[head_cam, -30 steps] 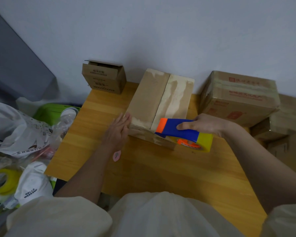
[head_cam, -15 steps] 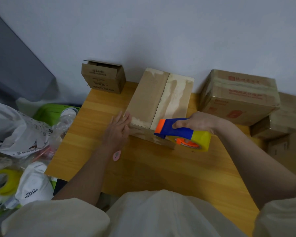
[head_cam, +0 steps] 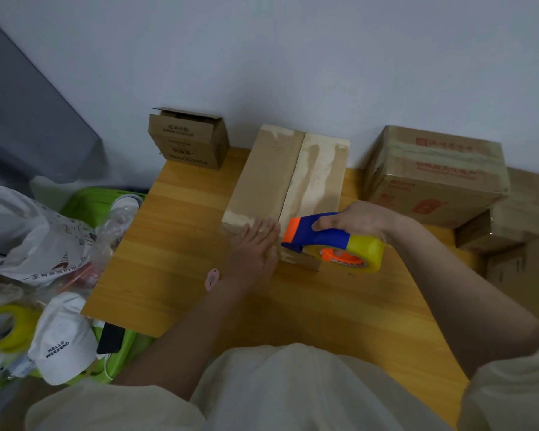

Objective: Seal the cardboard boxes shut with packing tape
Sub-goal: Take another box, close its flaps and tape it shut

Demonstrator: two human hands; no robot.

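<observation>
A wooden table stood against a pale wall. On it lay a small pink tag-like thing. To its left a green bin held a white plastic bag, a white cap lettered HELLO WEEKEND, and a dark phone.

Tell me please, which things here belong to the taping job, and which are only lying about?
In the job:
long cardboard box
tape dispenser, gripped by right hand
left hand, flat against the box's near end

Lying about:
white cap
spare tape roll
plastic bags
small pink object
</observation>
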